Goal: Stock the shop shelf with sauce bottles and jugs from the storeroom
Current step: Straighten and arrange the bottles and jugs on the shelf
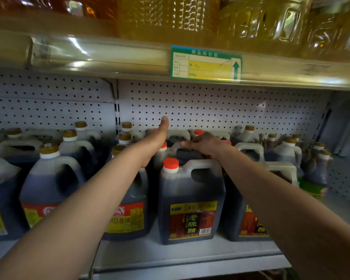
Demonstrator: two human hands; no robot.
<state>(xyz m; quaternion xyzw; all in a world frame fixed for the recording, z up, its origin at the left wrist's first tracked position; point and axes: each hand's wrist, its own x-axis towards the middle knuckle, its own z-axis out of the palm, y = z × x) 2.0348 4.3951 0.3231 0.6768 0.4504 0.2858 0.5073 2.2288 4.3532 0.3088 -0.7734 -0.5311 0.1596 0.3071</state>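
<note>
Head view: right hand (205, 144) grips one jug (182, 152); left hand (156, 138) flat.

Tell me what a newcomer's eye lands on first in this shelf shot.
Two bare forearms reach in over rows of dark sauce jugs: the right hand grips the handle of a red-capped jug in the second row, while the left hand stretches flat beside it. Front and centre stands another red-capped vinegar jug, and above hangs a green and yellow price tag on the upper shelf edge.
</note>
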